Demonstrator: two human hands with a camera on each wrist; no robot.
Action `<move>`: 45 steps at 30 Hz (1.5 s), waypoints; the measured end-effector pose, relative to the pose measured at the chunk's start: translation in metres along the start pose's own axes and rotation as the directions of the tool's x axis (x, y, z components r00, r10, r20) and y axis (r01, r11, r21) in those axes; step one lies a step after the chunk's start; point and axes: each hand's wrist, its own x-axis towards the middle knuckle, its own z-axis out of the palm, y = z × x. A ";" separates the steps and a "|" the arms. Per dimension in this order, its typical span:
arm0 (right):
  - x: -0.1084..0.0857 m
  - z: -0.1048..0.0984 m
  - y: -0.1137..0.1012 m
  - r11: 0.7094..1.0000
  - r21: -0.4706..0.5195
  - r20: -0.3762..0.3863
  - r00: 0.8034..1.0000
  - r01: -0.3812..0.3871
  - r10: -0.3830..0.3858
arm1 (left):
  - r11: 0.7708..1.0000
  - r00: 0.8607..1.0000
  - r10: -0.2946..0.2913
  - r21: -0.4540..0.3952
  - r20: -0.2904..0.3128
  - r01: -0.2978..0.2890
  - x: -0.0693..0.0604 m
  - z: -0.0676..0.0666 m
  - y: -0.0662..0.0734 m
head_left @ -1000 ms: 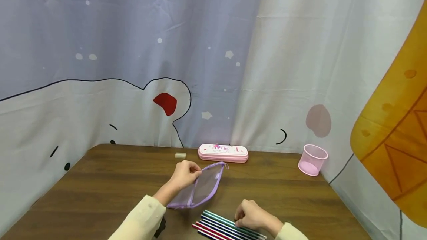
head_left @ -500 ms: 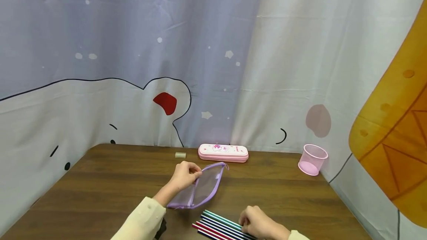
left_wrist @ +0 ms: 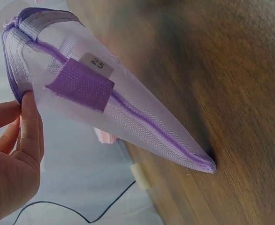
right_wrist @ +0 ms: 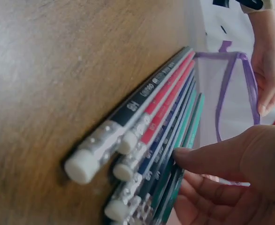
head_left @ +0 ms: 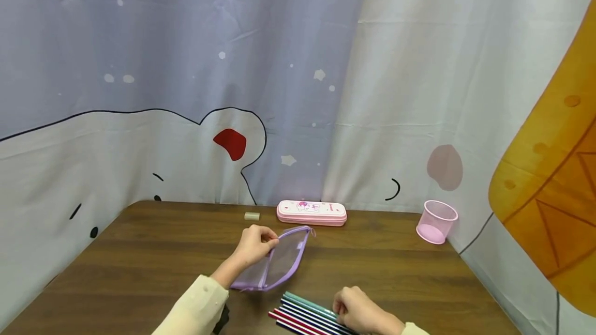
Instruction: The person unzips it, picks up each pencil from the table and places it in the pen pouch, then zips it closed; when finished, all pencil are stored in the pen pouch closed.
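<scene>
My left hand (head_left: 255, 246) pinches the rim of a purple mesh zip pouch (left_wrist: 123, 93) and holds it up. In the head view the pouch's mouth gapes toward the right, and its lower edge reaches the table. A row of pencils (head_left: 302, 316) in green, dark blue, red and black lies on the table at the front. At its right side my right hand (head_left: 360, 310) pinches a green pencil (right_wrist: 194, 119), the thumb on top and the fingers curled beside it. White erasers in silver ferrules show at the near ends in the right wrist view.
A pink pencil case (head_left: 311, 213) lies at the back of the wooden table (head_left: 153, 262). Left of it is a small beige block (head_left: 252, 216). A pink mesh cup (head_left: 436, 223) stands at the back right, near the printed curtain (head_left: 288, 92).
My right hand has slid a little to the right and toward me along the pencils, then stayed. The pouch and my left hand have shifted very slightly left.
</scene>
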 end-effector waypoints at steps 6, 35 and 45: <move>-0.005 -0.014 0.003 0.971 0.239 0.036 0.999 0.006 -0.015 | 1.000 1.000 0.021 0.003 0.001 -0.021 0.001 -0.001 0.001; 0.039 -0.004 0.002 0.521 0.852 -0.214 0.869 -0.058 0.447 | 0.989 0.990 0.136 0.067 -0.037 -0.133 0.003 0.007 0.000; 0.044 0.015 -0.018 0.486 0.868 -0.132 0.899 -0.098 0.418 | 0.987 0.989 0.141 0.086 -0.053 -0.136 0.002 0.007 0.002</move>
